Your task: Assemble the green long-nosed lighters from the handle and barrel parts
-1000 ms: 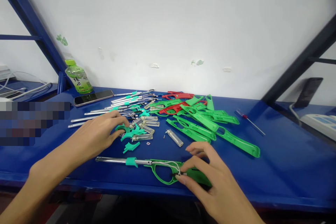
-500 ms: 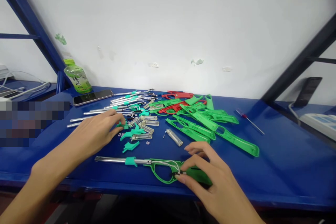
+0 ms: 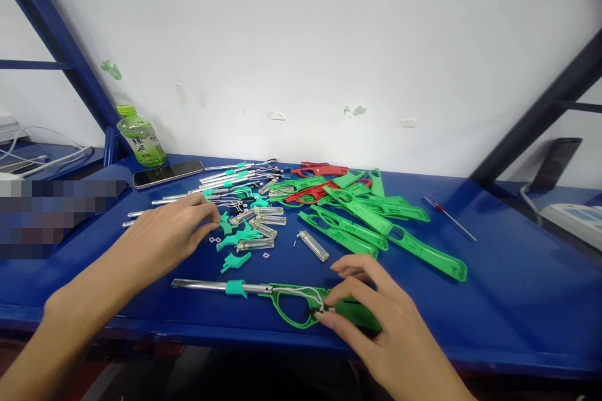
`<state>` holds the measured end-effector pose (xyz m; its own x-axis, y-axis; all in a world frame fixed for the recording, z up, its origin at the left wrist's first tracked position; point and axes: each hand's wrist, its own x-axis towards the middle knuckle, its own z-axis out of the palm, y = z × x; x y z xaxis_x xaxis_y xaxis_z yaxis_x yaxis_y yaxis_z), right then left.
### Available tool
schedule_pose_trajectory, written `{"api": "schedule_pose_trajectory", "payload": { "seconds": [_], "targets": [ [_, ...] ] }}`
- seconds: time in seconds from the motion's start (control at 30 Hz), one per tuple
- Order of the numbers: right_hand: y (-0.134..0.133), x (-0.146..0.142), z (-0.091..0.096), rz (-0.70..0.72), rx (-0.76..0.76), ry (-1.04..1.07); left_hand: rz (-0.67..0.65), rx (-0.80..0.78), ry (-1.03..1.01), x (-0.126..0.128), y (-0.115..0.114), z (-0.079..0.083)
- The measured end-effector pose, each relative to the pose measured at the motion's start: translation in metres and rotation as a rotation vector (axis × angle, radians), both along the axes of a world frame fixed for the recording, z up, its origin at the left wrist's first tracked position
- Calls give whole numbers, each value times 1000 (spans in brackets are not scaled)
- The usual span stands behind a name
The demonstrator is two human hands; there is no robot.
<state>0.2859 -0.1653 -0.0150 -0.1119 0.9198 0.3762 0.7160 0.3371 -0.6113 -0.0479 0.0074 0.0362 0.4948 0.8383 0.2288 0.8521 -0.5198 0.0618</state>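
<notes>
My left hand (image 3: 181,225) is closed at the fingertips on the edge of a teal trigger (image 3: 226,223) in the pile of small parts. My right hand (image 3: 371,307) pinches a small black igniter (image 3: 316,311) between thumb and fingers, over a green lighter shell half (image 3: 355,308). White wires (image 3: 305,290) run from the igniter to a metal lighter tube (image 3: 202,285), which carries a teal collar (image 3: 236,288) and lies with one end in the shell. My right fingers hide part of the igniter and shell.
Clear fuel tanks (image 3: 313,245), green shells (image 3: 426,254) and red shells (image 3: 324,170) lie beyond my hands. Several metal tubes (image 3: 221,180) are at the back left, near a phone (image 3: 168,173) and a bottle (image 3: 142,141). A screwdriver (image 3: 450,218) lies at right.
My left hand has drawn slightly left, and the teal trigger at its fingertips is turned and shows more. My right hand, the igniter and the shell stay nearly still.
</notes>
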Motion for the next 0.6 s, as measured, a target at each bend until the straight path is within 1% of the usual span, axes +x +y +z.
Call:
{"api": "schedule_pose_trajectory", "payload": {
  "seconds": [0.17,0.23,0.3,0.37,0.4,0.5,0.6],
  "targets": [
    [-1,-1,3,-7,-14,-12,19,32,-33,-4,-12,12],
    [-1,-2,5,-6,-24,-24,-33,25,-75,1,-19,16],
    [-1,-2,6,4,-28,-28,-145,-42,-142,11,-30,18],
    [0,-2,7,15,-18,-23,-280,-181,-179,24,-42,16],
    [0,-2,6,19,-8,-20,-333,-226,-199,31,-49,14],
    [1,-1,5,24,27,-12,-394,-324,-196,48,-67,3],
    [2,0,4,30,62,3,-426,-335,-155,57,-78,-7]
  ]
}}
